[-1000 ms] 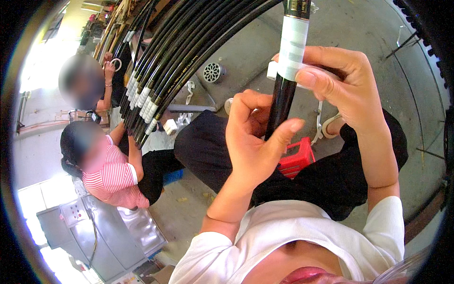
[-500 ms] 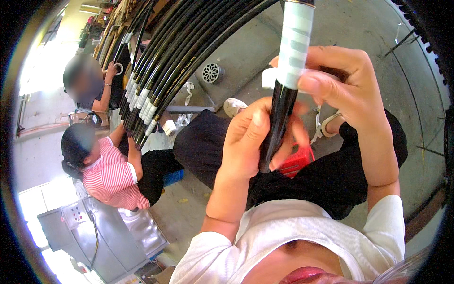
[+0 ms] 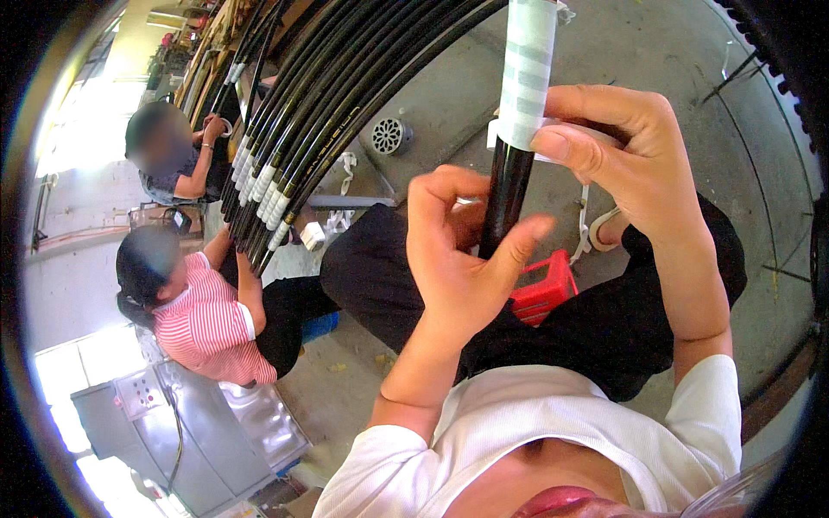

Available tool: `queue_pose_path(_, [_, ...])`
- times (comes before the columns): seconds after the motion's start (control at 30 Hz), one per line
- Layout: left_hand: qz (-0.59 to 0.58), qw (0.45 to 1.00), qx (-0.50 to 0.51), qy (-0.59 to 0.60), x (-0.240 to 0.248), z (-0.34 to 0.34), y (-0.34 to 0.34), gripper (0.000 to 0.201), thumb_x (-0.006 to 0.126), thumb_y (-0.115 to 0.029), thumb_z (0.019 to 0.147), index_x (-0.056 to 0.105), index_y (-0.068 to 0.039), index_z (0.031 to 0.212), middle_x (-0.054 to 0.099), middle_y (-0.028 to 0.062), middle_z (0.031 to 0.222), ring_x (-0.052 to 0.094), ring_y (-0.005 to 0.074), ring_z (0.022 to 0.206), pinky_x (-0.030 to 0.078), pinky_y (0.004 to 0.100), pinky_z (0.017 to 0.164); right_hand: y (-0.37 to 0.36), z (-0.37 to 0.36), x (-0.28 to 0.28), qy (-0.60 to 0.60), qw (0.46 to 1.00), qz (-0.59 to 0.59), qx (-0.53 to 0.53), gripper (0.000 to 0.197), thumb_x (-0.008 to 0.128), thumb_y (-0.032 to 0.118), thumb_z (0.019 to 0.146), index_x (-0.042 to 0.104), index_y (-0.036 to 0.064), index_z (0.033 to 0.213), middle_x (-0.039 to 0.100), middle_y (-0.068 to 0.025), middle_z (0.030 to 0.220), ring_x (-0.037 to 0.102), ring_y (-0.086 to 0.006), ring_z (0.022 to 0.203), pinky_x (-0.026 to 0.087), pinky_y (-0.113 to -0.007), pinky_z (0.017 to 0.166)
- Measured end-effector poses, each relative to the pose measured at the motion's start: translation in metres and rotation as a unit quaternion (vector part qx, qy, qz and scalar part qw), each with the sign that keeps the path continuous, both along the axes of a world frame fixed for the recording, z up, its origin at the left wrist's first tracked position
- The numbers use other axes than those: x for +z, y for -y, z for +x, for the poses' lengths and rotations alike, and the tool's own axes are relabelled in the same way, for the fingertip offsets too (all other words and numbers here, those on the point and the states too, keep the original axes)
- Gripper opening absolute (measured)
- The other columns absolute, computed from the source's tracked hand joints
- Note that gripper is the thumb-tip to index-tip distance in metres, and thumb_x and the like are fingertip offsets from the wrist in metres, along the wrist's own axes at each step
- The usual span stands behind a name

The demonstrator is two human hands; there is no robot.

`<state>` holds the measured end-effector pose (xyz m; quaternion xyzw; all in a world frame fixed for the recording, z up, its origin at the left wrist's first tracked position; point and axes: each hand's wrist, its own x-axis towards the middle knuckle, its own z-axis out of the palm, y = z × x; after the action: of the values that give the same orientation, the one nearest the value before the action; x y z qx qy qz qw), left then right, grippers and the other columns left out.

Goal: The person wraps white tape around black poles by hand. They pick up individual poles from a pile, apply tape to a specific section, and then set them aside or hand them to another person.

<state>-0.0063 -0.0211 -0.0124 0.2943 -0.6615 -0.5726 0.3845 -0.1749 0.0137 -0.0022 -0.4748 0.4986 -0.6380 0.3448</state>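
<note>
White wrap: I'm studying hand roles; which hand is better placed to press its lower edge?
Probably the right hand: it touches the white wrap near that edge, while the left hand holds the black rod below.

In front of the person, a pole (image 3: 510, 186) stands between the left hand (image 3: 458, 237), at its lower end, and the right hand (image 3: 609, 155), which touches the lower edge of the wrapping (image 3: 526, 78) above. To the left, a row of poles (image 3: 345, 95) runs down toward the nearer co-worker (image 3: 207, 319), with another co-worker (image 3: 164, 155) beyond and a cabinet (image 3: 194, 432) behind the nearer one. A floor grate (image 3: 391, 135) lies between the row and the single pole; a plastic frame (image 3: 546, 289) sits between the person's legs.
</note>
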Motion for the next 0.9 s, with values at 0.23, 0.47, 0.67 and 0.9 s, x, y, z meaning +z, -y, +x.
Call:
queue_pose_path(0.23, [0.232,0.945,-0.184,-0.138,0.011,0.003,0.004,0.055,0.049,-0.045,0.092,0.044,0.005,0.115,0.055,0.0086,0.085,0.048,0.0085,0.043,0.036,0.0173,0.037,-0.005,-0.001,0.007,0.019,0.999,0.021,0.032,0.049,0.068,0.042,0.078,0.067,-0.0017,0.099,0.062,0.0009,0.07,0.044,-0.0011,0.053,0.031,-0.016,0.046])
queue_pose_path(0.47, [0.102,0.995,-0.022,-0.011,0.008,-0.001,-0.004,0.058,0.063,-0.046,0.082,0.049,0.005,0.104,0.062,0.0145,0.076,0.056,0.014,0.046,0.041,0.0204,0.038,-0.003,-0.002,0.001,-0.016,0.999,0.036,0.008,0.042,0.069,0.035,0.078,0.067,-0.0016,0.099,0.061,0.0004,0.07,0.045,-0.0017,0.054,0.032,-0.017,0.046])
queue_pose_path(0.67, [0.058,0.998,-0.029,-0.004,0.008,-0.002,-0.004,0.044,0.063,-0.032,0.085,0.045,0.003,0.106,0.057,0.0099,0.077,0.053,0.0106,0.052,0.042,0.0203,0.044,-0.002,0.0,0.004,0.007,0.999,0.031,0.028,0.041,0.071,0.032,0.077,0.067,-0.002,0.099,0.063,-0.0008,0.073,0.044,-0.001,0.054,0.033,-0.016,0.047])
queue_pose_path(0.9, [0.053,0.995,-0.05,-0.068,0.0,-0.001,-0.003,0.035,0.069,-0.016,0.082,0.048,0.002,0.101,0.058,0.0091,0.079,0.055,0.0095,0.056,0.045,0.0213,0.048,-0.004,-0.019,0.008,0.0,0.992,0.056,0.114,0.047,0.074,0.038,0.073,0.068,-0.0009,0.099,0.064,-0.0009,0.073,0.045,-0.0004,0.055,0.033,-0.015,0.048])
